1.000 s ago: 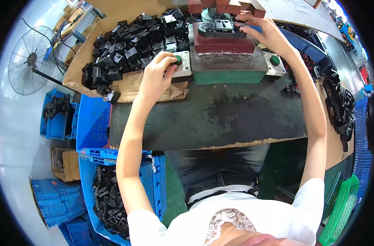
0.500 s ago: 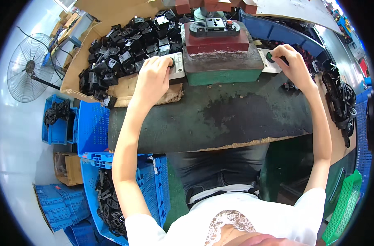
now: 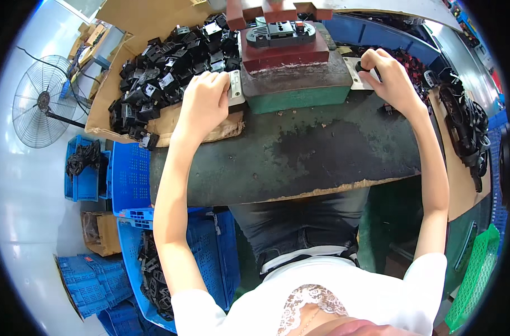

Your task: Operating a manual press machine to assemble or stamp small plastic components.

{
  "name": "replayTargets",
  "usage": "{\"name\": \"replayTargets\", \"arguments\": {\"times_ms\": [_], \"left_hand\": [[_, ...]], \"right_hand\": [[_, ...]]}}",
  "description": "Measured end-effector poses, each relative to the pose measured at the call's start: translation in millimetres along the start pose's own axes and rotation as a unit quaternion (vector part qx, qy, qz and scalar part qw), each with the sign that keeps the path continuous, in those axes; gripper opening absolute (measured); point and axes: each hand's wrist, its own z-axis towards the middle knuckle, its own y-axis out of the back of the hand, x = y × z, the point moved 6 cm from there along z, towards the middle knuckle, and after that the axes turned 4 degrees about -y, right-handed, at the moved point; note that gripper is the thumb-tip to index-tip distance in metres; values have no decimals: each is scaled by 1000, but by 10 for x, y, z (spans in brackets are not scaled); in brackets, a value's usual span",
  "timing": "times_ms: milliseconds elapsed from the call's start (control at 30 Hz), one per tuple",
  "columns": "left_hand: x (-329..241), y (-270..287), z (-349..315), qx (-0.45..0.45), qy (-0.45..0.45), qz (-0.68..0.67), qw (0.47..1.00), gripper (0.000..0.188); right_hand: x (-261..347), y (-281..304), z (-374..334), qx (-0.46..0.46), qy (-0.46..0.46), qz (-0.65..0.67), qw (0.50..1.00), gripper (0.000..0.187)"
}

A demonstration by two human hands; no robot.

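Observation:
My left hand [image 3: 204, 102] is closed over the left metal button plate [image 3: 236, 88], its fingers curled. The push button there is hidden behind the hand. On the other side, my right hand [image 3: 393, 80] curls around a dark round push button [image 3: 362, 68] on the right metal plate [image 3: 358, 79]. Between the hands, a black plastic socket housing [image 3: 281, 33] sits on a dark red block [image 3: 285, 56]. That block rests on a green-sided base [image 3: 299, 99]. Just above the housing hangs the red press head [image 3: 280, 14], partly cut off by the upper edge.
A cardboard box [image 3: 102, 115] of black housings stands left of the base. A blue bin [image 3: 378, 36] is behind at the right, and black cords [image 3: 462, 131] lie along the right side. Blue crates [image 3: 130, 173] stand left of the worn table [image 3: 227, 176], with a fan [image 3: 44, 101] beyond.
The red press head has come down closer to the housing. Both hands stay at their button plates, and the view has shifted slightly.

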Motion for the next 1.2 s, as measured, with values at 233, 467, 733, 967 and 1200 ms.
{"name": "replayTargets", "arguments": {"times_ms": [233, 467, 733, 967, 1200], "left_hand": [[13, -3, 9, -2, 0, 10, 1000, 10], [160, 46, 44, -49, 35, -124, 991, 12], [281, -209, 741, -88, 33, -205, 974, 52], [229, -346, 1099, -28, 28, -270, 962, 61], [-70, -99, 863, -157, -23, -313, 937, 57]], "right_hand": [[42, 16, -50, -14, 32, -2, 999, 14], [-1386, 883, -660, -81, -81, -147, 982, 33], [-2608, 1143, -2143, 79, -437, -154, 883, 64], [-2203, 1256, -1905, -82, -246, -255, 932, 42], [-2184, 1235, -1681, -73, -373, -236, 894, 20]]}}
